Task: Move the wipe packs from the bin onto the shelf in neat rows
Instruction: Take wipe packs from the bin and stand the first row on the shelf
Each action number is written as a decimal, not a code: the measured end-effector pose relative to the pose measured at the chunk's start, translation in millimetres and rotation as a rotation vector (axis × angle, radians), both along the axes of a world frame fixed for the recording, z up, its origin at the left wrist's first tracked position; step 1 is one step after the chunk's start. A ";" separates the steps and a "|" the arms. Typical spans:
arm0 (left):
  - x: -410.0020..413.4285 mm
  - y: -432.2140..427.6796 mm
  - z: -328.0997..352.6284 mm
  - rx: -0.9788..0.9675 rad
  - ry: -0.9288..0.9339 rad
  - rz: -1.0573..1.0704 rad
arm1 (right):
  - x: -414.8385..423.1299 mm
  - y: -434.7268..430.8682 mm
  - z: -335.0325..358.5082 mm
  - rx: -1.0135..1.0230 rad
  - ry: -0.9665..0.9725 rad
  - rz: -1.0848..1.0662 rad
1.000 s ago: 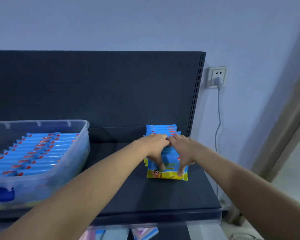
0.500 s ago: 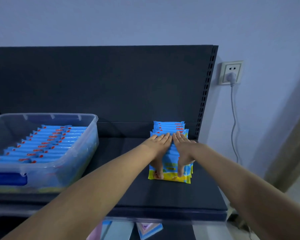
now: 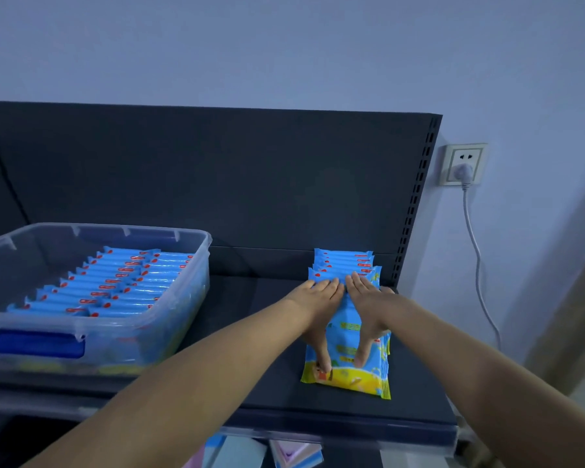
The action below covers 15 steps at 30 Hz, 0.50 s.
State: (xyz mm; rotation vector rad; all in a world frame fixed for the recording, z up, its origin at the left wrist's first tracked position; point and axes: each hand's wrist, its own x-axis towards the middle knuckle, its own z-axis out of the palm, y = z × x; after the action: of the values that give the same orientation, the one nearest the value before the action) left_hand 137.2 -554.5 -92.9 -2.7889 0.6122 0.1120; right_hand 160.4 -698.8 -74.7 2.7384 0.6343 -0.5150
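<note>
A row of blue and yellow wipe packs (image 3: 347, 380) stands upright at the right end of the dark shelf (image 3: 247, 376), running back to the rear panel. My left hand (image 3: 320, 300) and right hand (image 3: 368, 300) lie side by side on the row. Their straight fingers rest flat over the pack tops and both thumbs press down the face of the front pack. To the left, a clear plastic bin (image 3: 201, 246) sits on the shelf. It holds several more blue wipe packs (image 3: 115, 285) in two tidy rows.
A dark back panel (image 3: 217, 177) with a slotted upright (image 3: 416, 204) rises behind the shelf. A wall socket (image 3: 464, 163) with a plug and a hanging cable (image 3: 477, 261) is at the right. Bare shelf lies between bin and row. Other packs show on a lower shelf (image 3: 294, 454).
Both hands stay on the row. Their fingers have flattened over the pack tops and the row now looks more tightly packed. The view has shifted to the left.
</note>
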 end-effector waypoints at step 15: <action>-18.1 -11.4 -2.0 -0.090 -0.176 0.044 | -2.7 -17.8 -0.3 0.175 -0.174 -0.049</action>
State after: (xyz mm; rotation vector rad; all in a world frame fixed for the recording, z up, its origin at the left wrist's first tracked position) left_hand 119.1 -565.8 -94.9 -2.8583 0.5251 -0.1538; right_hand 157.7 -716.6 -75.0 2.9279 0.5950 -0.2368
